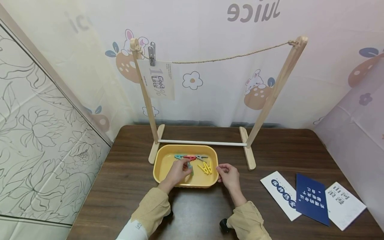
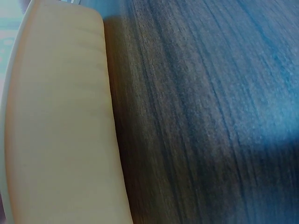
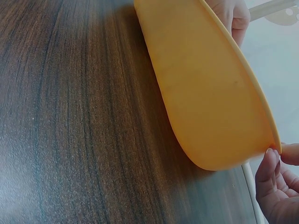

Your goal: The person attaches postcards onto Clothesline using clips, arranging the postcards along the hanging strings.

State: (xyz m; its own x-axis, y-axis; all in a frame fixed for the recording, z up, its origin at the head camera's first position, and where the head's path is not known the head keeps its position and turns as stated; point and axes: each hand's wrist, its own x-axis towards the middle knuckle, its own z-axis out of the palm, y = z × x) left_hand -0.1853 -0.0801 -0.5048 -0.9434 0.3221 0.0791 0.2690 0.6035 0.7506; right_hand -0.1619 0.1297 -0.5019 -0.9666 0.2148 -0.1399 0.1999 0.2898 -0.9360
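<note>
A yellow plastic tray [image 1: 163, 166] sits on the table with several small clothespins inside. My left hand [image 1: 179, 171] reaches into it, its thumb and fingers pinching a green clothespin [image 1: 190, 165] that they partly cover. Just beyond lie a teal clothespin [image 1: 179, 156], a red clothespin [image 1: 189, 157] and a grey clothespin [image 1: 201, 157]. Yellow clothespins [image 1: 205, 168] are grouped at the tray's right side. At the right end, my right hand [image 1: 229, 176] pinches the rim between thumb and fingers, seen closely in the right wrist view. The left wrist view has only the tray's outer wall [image 2: 60, 116] and tabletop.
Behind the tray stands a wooden frame [image 1: 271, 96] with a sagging rope [image 1: 216, 60]. A metal clip [image 1: 152, 55] holds a printed card [image 1: 160, 81] at the rope's left end. Three cards, white [image 1: 279, 190], blue [image 1: 310, 193] and white [image 1: 343, 205], lie on the right.
</note>
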